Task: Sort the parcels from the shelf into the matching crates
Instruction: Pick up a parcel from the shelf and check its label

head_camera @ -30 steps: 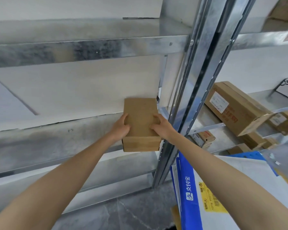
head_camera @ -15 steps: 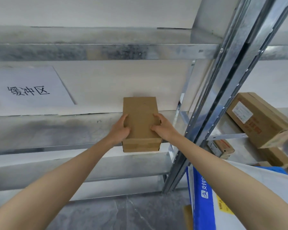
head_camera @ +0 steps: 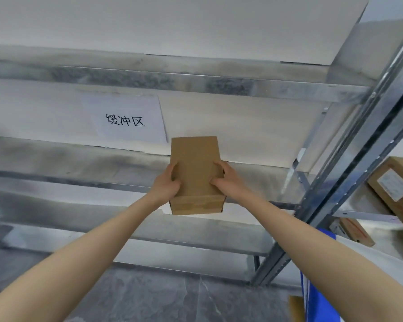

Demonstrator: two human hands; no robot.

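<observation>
A plain brown cardboard parcel (head_camera: 195, 168) is held out in front of me over the front edge of a metal shelf (head_camera: 79, 163). My left hand (head_camera: 166, 185) grips its left side with the thumb on top. My right hand (head_camera: 228, 181) grips its right side the same way. The parcel's near end sticks out past the shelf beam; whether its far end rests on the white shelf board I cannot tell. No crate is in view.
A white paper sign with black characters (head_camera: 126, 119) lies on the shelf board behind the parcel. A slanted steel upright (head_camera: 349, 173) stands to the right. Beyond it are labelled cardboard boxes (head_camera: 398, 184) and a blue and white bag (head_camera: 316, 287). Grey floor lies below.
The view has swung left, so the upright and the boxes on the right slid toward the frame edge and the paper sign came into full view. Both hands keep their hold on the parcel.
</observation>
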